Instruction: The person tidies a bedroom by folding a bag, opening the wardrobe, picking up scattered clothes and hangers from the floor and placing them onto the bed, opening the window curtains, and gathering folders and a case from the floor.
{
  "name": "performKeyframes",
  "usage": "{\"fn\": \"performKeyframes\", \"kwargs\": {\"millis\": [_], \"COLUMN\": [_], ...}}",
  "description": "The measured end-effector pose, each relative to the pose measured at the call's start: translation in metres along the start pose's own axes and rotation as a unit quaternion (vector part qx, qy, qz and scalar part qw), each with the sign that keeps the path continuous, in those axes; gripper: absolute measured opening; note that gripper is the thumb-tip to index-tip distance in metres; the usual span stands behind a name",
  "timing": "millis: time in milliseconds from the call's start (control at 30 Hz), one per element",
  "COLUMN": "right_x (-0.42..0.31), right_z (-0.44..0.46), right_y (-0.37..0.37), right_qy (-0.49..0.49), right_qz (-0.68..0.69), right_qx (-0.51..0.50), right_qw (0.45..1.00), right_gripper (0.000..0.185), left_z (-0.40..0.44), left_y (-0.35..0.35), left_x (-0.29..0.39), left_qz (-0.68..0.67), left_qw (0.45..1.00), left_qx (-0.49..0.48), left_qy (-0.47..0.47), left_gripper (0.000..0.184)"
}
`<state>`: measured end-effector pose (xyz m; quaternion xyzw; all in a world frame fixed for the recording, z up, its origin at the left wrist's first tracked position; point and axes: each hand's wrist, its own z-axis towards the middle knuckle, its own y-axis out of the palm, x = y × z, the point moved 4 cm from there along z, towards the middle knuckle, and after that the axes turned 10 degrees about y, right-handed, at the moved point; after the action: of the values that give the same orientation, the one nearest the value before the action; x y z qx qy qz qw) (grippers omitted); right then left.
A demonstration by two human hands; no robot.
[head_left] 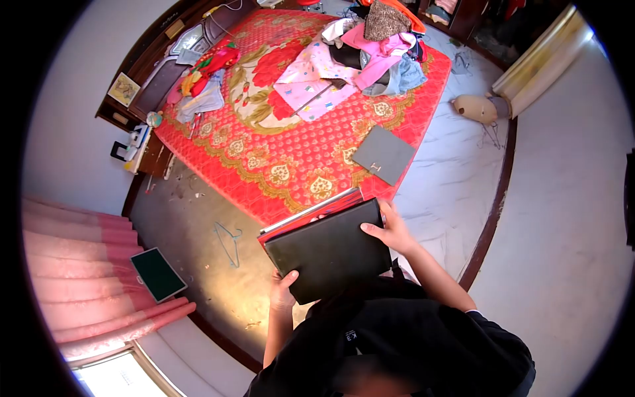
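A black folder (331, 248) lies on top of a stack with red and white edges, held in front of the body. My left hand (284, 288) grips its lower left side, thumb on the black cover. At the right side, my right hand (390, 228) holds the stack, its thumb also on the cover and the other fingers mostly hidden behind. Just beyond the stack is the corner of a bed with a red patterned cover (264, 188). A flat grey item (385, 155) with a small mark rests near the bed's right edge.
Clothes (377, 49) are heaped on the far part of the bed, with a smaller pile (208, 76) to the left. On the floor lie a blue hanger (228, 243) and a stuffed toy (476, 108). A green board (159, 274) leans by the pink curtain (79, 264).
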<state>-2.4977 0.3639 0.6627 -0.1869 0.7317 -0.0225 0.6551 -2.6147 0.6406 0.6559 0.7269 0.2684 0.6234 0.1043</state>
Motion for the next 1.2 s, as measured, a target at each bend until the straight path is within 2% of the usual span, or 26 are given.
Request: {"fn": "performKeyframes", "kwargs": {"millis": [67,100,133,167,233,267,300,333,400,500,567,633,667,700,767,800,833,867,900,933,967,1033,1067,1133,1167,1200], "right_x": [0.013,0.017,0.023,0.036,0.095,0.121,0.111,0.136,0.166,0.22,0.269,0.318,0.316,0.329,0.364,0.372,0.382,0.394,0.405,0.411,0.425,0.431,0.443,0.487,0.471,0.462], "right_z": [0.0,-0.003,-0.006,-0.004,-0.001,0.004,0.006,0.01,0.023,0.053,0.086,0.107,0.122,0.136,0.16,0.17,0.185,0.198,0.202,0.201,0.203,0.199,0.2,0.182,0.178,0.175], "right_y": [0.009,0.02,0.028,0.026,0.03,0.032,0.024,0.026,0.014,-0.009,-0.042,-0.066,-0.09,-0.104,-0.129,-0.137,-0.14,-0.14,-0.139,-0.137,-0.127,-0.124,-0.114,-0.104,-0.114,-0.119], "right_qy": [0.013,0.069,0.124,0.128,0.334,0.335,0.312,0.335,0.404,0.38,0.398,0.436,0.406,0.413,0.451,0.445,0.451,0.463,0.474,0.46,0.513,0.594,0.596,0.683,0.693,0.686], "right_qz": [0.002,0.163,0.318,0.315,0.396,0.364,0.299,0.312,0.318,0.401,0.401,0.457,0.472,0.468,0.541,0.562,0.557,0.555,0.552,0.549,0.502,0.437,0.431,0.352,0.27,0.244], "right_qx": [0.032,-0.009,-0.048,-0.051,-0.149,-0.184,-0.174,-0.165,-0.13,-0.114,-0.104,-0.128,-0.086,-0.096,-0.023,-0.019,-0.028,0.013,0.054,0.048,0.085,0.119,0.098,0.154,0.111,0.088], "right_qw": [0.999,0.984,0.939,0.939,0.842,0.849,0.885,0.874,0.848,0.826,0.818,0.765,0.777,0.775,0.71,0.698,0.697,0.691,0.684,0.696,0.691,0.665,0.67,0.621,0.659,0.68], "right_gripper": [0.057,0.06,0.064,0.064,0.068,0.066,0.063,0.062,0.061,0.059,0.057,0.054,0.048,0.048,0.045,0.044,0.044,0.045,0.046,0.048,0.049,0.032,0.032,0.024,0.017,0.016], "left_z": [0.006,0.007,0.011,0.015,0.026,0.032,0.039,0.046,0.067,0.11,0.154,0.205,0.231,0.26,0.332,0.341,0.347,0.349,0.351,0.347,0.337,0.315,0.276,0.236,0.199,0.158], "left_y": [-0.008,-0.014,-0.02,-0.025,-0.024,-0.029,-0.024,-0.016,0.003,0.036,0.063,0.102,0.116,0.132,0.167,0.182,0.199,0.214,0.229,0.241,0.241,0.236,0.201,0.173,0.143,0.12], "left_x": [-0.012,-0.014,-0.02,-0.028,-0.054,-0.066,-0.073,-0.082,-0.105,-0.146,-0.178,-0.207,-0.225,-0.245,-0.275,-0.279,-0.279,-0.278,-0.272,-0.265,-0.265,-0.264,-0.268,-0.266,-0.265,-0.263], "left_qz": [-0.017,-0.02,-0.02,-0.021,-0.039,-0.028,-0.017,0.001,0.03,0.097,0.137,0.214,0.27,0.32,0.536,0.558,0.578,0.577,0.62,0.659,0.659,0.625,0.619,0.612,0.597,0.576], "left_qw": [0.999,0.999,0.998,0.997,0.995,0.994,0.992,0.988,0.988,0.981,0.974,0.961,0.946,0.929,0.831,0.819,0.807,0.808,0.783,0.751,0.751,0.778,0.782,0.787,0.795,0.803], "left_qx": [-0.006,-0.002,0.003,0.007,0.022,0.038,0.054,0.078,0.081,0.083,0.09,0.064,0.053,0.048,-0.055,-0.043,-0.032,-0.021,-0.02,-0.019,-0.008,-0.051,-0.031,0.017,0.06,0.109], "left_qy": [-0.033,-0.035,-0.054,-0.073,-0.087,-0.1,-0.113,-0.13,-0.132,-0.148,-0.159,-0.163,-0.173,-0.179,-0.139,-0.126,-0.112,-0.116,-0.039,0.037,0.032,-0.031,-0.066,-0.072,-0.09,-0.106], "left_gripper": [0.039,0.039,0.039,0.039,0.037,0.036,0.034,0.025,0.027,0.032,0.035,0.037,0.04,0.043,0.047,0.048,0.048,0.048,0.049,0.05,0.05,0.052,0.049,0.046,0.043,0.041]}}
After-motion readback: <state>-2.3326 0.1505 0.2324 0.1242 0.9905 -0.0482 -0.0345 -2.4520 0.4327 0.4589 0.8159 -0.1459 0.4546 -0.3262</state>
